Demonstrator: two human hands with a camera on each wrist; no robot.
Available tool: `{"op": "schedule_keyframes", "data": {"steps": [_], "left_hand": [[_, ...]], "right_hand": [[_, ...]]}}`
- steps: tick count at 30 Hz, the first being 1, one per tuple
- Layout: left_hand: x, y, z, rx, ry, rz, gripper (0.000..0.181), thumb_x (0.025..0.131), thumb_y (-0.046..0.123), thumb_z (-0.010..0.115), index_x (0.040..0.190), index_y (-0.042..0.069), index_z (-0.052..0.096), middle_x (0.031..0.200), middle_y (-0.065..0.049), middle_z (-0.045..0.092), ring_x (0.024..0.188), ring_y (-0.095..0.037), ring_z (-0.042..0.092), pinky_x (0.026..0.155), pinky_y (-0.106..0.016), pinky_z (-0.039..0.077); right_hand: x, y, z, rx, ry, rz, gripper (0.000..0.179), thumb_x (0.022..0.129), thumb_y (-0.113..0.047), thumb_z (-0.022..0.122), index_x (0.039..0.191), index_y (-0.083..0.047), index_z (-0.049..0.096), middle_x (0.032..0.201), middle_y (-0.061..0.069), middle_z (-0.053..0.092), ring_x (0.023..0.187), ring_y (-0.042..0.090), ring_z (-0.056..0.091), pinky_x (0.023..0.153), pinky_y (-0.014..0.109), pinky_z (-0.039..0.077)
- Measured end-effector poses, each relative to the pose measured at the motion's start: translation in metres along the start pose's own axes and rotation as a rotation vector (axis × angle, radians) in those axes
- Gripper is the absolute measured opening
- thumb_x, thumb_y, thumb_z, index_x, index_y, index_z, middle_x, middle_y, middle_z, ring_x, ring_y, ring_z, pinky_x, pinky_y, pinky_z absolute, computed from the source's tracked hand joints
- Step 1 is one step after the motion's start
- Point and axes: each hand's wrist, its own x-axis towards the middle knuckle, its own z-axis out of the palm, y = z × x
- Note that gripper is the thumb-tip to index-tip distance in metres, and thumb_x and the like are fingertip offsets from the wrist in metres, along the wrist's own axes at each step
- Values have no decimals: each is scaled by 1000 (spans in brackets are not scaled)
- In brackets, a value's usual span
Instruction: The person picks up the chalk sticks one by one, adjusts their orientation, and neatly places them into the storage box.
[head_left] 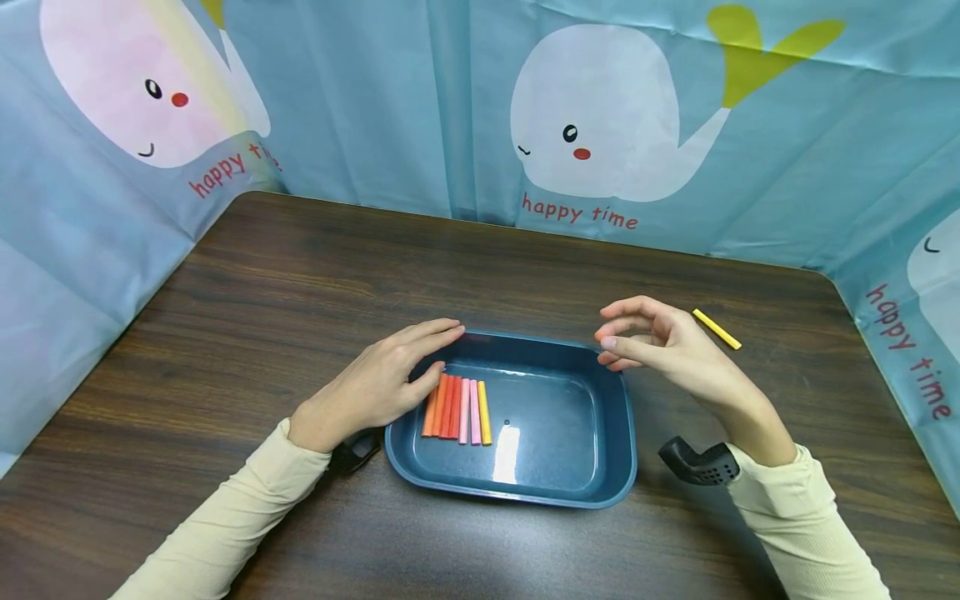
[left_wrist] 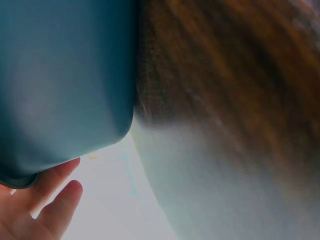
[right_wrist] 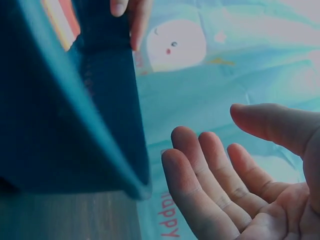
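A dark blue rectangular tray (head_left: 558, 492) stands on the table. My left hand (head_left: 378, 383) holds its back left corner, thumb over the inside and fingers outside the wall; in the left wrist view the fingers (left_wrist: 60, 205) show just below the rim. Lined up side by side at the tray's left end are several chalk sticks (head_left: 454, 408) in orange, red, pink and yellow, partly hidden by the left thumb. Near the back right corner, my right hand (head_left: 667, 346) hovers with fingers loosely bent and nothing in them. In the right wrist view its fingers (right_wrist: 182, 172) are apart from the tray wall.
A single yellow chalk stick (head_left: 717, 329) lies on the dark wooden table (head_left: 315, 275), behind and to the right of the right hand. A light blue curtain (head_left: 375, 100) printed with whales hangs along the back and sides of the table. Both wrists wear black straps.
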Motion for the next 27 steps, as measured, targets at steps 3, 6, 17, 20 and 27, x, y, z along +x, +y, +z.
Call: {"op": "schedule_keyframes", "data": {"steps": [3, 6, 17, 20, 27], "left_hand": [[0, 0, 0, -2, -2, 0, 51, 96, 14, 60, 146, 12, 51, 151, -6, 49, 137, -24, 50, 111, -48, 44], [0, 0, 0, -2, 0, 1, 51, 96, 14, 60, 145, 11, 51, 151, -6, 49, 137, -24, 50, 111, -47, 44], [0, 0, 0, -10, 6, -10, 51, 96, 14, 61, 146, 12, 50, 150, -6, 50, 136, -23, 51, 111, -47, 44], [0, 0, 0, -11, 6, -6, 51, 96, 14, 61, 145, 12, 51, 150, -6, 50, 136, -23, 51, 111, -47, 44], [0, -1, 0, -8, 4, 6, 50, 96, 14, 60, 145, 11, 51, 150, -6, 50, 137, -23, 50, 111, -46, 44]], "right_hand": [[-1, 4, -2, -3, 2, -18, 35, 100, -12, 58, 131, 0, 47, 106, 0, 72, 91, 21, 74, 81, 33, 61], [0, 6, -5, -21, 12, -32, 36, 99, -13, 60, 130, -1, 48, 105, -3, 71, 90, 19, 74, 81, 35, 61], [-1, 16, -24, -116, 125, -89, 29, 98, -9, 60, 126, -5, 54, 104, -11, 69, 90, 6, 73, 77, 25, 60], [-2, 20, -30, -156, 163, -86, 28, 97, -11, 63, 124, -8, 56, 105, -13, 69, 89, 4, 73, 76, 23, 60], [-4, 29, -46, -269, 269, -18, 29, 96, -19, 66, 123, -12, 59, 104, -22, 66, 89, -6, 68, 74, 13, 55]]}}
